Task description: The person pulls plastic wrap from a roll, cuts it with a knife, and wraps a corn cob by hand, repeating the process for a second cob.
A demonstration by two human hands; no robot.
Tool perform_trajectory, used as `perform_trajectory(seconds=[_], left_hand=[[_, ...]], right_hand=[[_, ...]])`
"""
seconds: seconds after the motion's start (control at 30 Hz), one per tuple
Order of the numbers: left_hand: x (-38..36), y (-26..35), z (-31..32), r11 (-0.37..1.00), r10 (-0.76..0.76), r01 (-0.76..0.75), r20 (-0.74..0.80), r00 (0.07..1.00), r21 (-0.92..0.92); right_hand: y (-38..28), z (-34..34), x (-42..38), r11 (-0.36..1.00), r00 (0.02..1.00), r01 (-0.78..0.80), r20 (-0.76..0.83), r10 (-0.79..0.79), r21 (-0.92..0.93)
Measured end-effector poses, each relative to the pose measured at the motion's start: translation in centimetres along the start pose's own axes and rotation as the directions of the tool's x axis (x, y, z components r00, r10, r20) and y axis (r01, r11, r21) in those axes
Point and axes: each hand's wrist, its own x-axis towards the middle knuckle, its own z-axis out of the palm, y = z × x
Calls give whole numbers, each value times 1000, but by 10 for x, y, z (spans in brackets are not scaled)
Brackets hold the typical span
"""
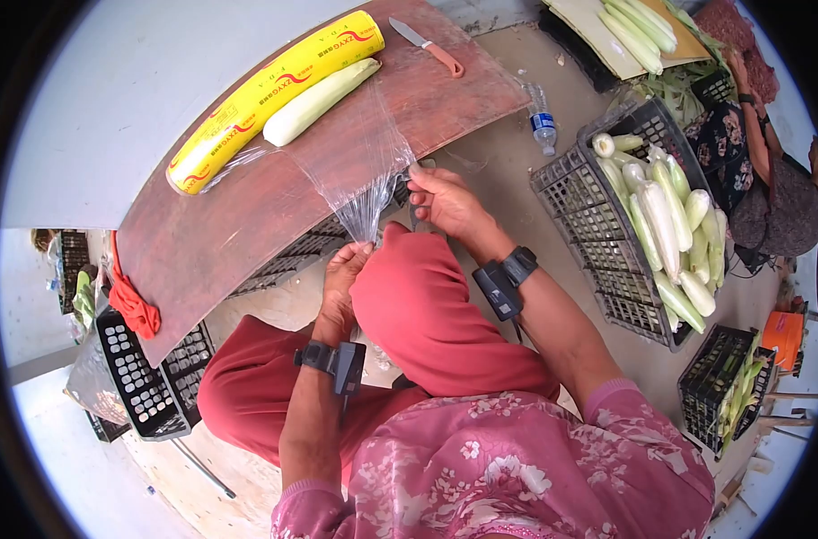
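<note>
A sheet of clear plastic film (359,162) stretches over the front edge of the wooden board (220,225). My left hand (344,269) pinches its near corner just above my knee. My right hand (440,196) grips the film's other edge, beside the board's edge. On the board, one peeled pale-green corn cob (319,103) lies at the film's far end, against a yellow printed roll (278,99). A knife (427,47) with a pinkish handle rests near the far right corner of the board.
Right of the board stands a black crate (597,242) full of pale cobs, with a water bottle (543,121) near it. A smaller crate (719,386) is lower right. Another person (741,162) sits at the upper right. A red cloth (132,301) hangs at the board's left.
</note>
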Motion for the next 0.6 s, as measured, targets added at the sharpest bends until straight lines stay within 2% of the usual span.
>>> perform_trajectory(seconds=[0.2, 0.3, 0.4, 0.5, 0.6], left_hand=[[-4, 3, 6, 999, 4, -2, -46, 999, 40], [-2, 1, 2, 1000, 11, -10, -31, 999, 21], [0, -1, -2, 1000, 11, -11, -6, 1000, 5], [-2, 1, -2, 1000, 9, -9, -5, 1000, 7], [-1, 1, -3, 1000, 9, -9, -1, 1000, 1]], right_hand=[[7, 0, 12, 995, 1000, -3, -10, 2, -104], [2, -5, 3, 950, 996, 6, -78, -32, -312], [-13, -11, -9, 812, 987, 82, -68, -148, -577], [-22, -24, -6, 649, 946, 220, -3, -324, -728], [-29, -23, -7, 803, 952, 232, -41, -303, -550]])
